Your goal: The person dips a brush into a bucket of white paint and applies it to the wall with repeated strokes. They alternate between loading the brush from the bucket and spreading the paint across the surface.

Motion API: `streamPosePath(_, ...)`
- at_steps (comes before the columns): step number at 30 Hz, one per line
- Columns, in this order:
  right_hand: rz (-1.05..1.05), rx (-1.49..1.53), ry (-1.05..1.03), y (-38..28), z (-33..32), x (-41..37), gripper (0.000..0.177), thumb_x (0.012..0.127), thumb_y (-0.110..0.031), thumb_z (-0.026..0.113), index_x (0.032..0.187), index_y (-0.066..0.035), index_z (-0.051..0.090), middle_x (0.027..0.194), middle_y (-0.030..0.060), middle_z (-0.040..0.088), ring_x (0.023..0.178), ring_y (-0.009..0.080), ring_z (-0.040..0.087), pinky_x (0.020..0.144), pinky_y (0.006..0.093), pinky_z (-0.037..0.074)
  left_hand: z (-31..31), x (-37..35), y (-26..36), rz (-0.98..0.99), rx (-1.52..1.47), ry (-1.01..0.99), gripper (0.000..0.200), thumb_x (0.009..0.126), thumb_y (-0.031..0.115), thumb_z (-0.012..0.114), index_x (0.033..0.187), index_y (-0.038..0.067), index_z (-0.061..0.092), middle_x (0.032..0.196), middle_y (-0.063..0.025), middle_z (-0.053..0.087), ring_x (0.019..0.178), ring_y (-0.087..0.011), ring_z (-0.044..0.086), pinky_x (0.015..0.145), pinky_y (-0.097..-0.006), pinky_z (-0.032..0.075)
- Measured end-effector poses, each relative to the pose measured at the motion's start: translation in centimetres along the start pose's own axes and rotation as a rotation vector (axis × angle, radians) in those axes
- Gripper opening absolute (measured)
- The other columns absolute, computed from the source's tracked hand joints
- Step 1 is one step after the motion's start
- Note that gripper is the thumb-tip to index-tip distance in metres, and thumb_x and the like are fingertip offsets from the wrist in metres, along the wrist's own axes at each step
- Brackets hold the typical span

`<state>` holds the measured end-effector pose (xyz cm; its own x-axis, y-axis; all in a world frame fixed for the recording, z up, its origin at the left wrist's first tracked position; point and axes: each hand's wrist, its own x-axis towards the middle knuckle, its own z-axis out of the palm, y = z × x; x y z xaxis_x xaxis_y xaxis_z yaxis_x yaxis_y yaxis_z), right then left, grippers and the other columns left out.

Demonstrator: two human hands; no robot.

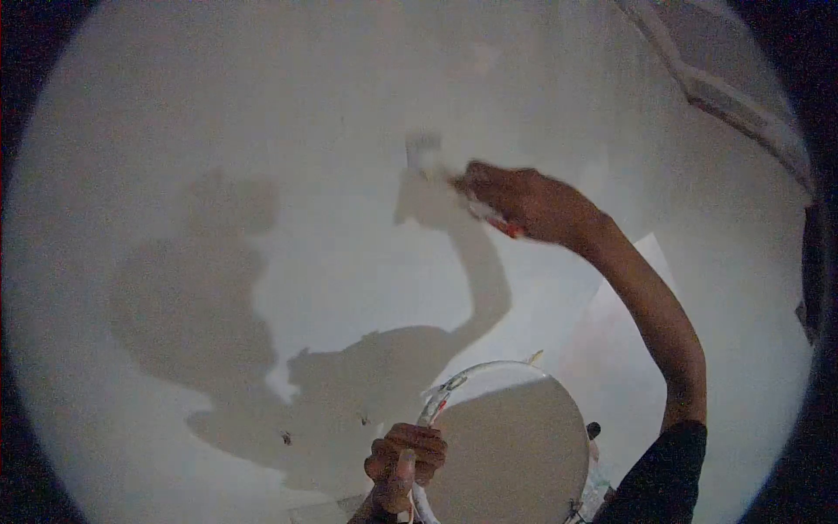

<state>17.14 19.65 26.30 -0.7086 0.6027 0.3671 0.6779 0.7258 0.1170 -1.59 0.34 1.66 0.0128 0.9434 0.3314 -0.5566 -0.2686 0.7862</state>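
Observation:
My right hand (532, 203) is raised against the pale wall (340, 113), closed round the handle of a paintbrush (428, 162). The brush's pale bristles point up and left at the wall and look blurred; a bit of red shows near the handle's end. Low in the view, my left hand (406, 463) has its fingers wrapped over the paint-smeared rim of a round bucket (506, 365). A pale, smooth surface, partly in shadow, fills the bucket's round opening. The bucket's lower part is out of view.
Shadows of my head, arms and the brush fall on the wall (201, 306). Two small dark marks (286, 437) sit on the wall left of the bucket. A whiter angular patch (628, 306) shows behind my right arm. A moulded edge (742, 113) runs along the upper right.

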Motion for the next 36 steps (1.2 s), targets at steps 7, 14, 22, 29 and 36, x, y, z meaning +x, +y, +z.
streamPosePath(7, -0.341, -0.149, 0.639, 2.4, -3.6, 1.9, 0.04, 0.088, -0.018, 0.058, 0.126, -0.007, 0.051, 0.113, 0.0176, 0.056, 0.098, 0.0374, 0.061, 0.081, 0.0427, 0.053, 0.5, 0.7, 1.2, -0.973, -1.39, 0.347, 0.034, 0.088, 0.018, 0.055, 0.063, -0.004, 0.051, 0.057, -0.0059, 0.048, 0.045, -0.0137, 0.041, 0.047, -0.0301, 0.042)
streamPosePath(14, -0.421, -0.109, 0.264, 1.7, 1.6, -0.7, 0.03, 0.087, -0.018, 0.06, 0.113, -0.002, 0.059, 0.11, 0.0168, 0.06, 0.097, 0.0352, 0.063, 0.085, 0.0425, 0.053, -0.5, -1.1, -3.1, 0.04, -0.079, 0.232, 0.033, 0.085, 0.009, 0.051, 0.053, 0.003, 0.047, 0.052, -0.0089, 0.055, 0.041, -0.0142, 0.047, 0.042, -0.0286, 0.04)
streamPosePath(22, -0.114, -0.167, 0.319, 3.1, 4.1, 1.4, 0.047, 0.084, -0.015, 0.06, 0.129, -0.006, 0.049, 0.113, 0.0143, 0.062, 0.067, 0.0238, 0.068, 0.063, 0.0334, 0.057, -4.6, 0.2, -5.9, -0.73, -2.022, -0.114, 0.021, 0.079, 0.002, 0.054, 0.059, 0.007, 0.057, 0.055, -0.007, 0.061, 0.043, -0.0102, 0.053, 0.039, -0.0244, 0.04)
streamPosePath(29, -0.055, 0.162, 0.393, 0.0, 6.7, -12.4, 0.029, 0.084, -0.021, 0.067, 0.111, -0.012, 0.064, 0.103, 0.0054, 0.066, 0.073, 0.0235, 0.066, 0.062, 0.0311, 0.054, -3.9, 0.8, -3.9, -0.842, -1.877, -0.066, 0.017, 0.08, 0.002, 0.057, 0.065, 0.01, 0.056, 0.06, 0.0013, 0.055, 0.047, -0.005, 0.044, 0.045, -0.0219, 0.037)
streamPosePath(36, 0.564, 0.902, 0.888, -5.4, 8.0, -24.5, 0.031, 0.069, -0.002, 0.078, 0.094, 0.003, 0.061, 0.087, 0.0115, 0.065, 0.074, 0.0153, 0.064, 0.06, 0.0268, 0.053, 2.9, 1.4, -0.5, -0.651, -2.149, -0.395, 0.018, 0.078, -0.004, 0.056, 0.064, 0.007, 0.061, 0.057, 0.0013, 0.06, 0.043, -0.0021, 0.047, 0.037, -0.0231, 0.038)
